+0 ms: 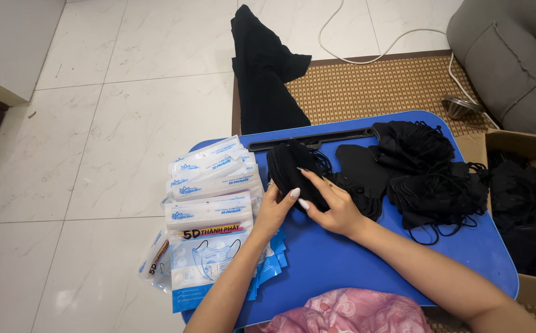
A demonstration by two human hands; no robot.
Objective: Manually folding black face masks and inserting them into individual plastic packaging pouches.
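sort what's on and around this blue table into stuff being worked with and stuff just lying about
In use:
left hand and right hand on a stack of black masks
loose mask pile
printed pouches
cardboard box of masks

Lying about:
black cloth
white cable
grey cushion
woven mat

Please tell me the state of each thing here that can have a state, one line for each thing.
Small stack of black masks: held upright between both hands.
Left hand: gripping the stack's left side.
Right hand: fingers resting on the stack's front.
Pile of black masks: loose, tangled, on the blue table.
Printed plastic bags: flat, overlapping at the table's left edge.
Cardboard box: open, holding more black masks.
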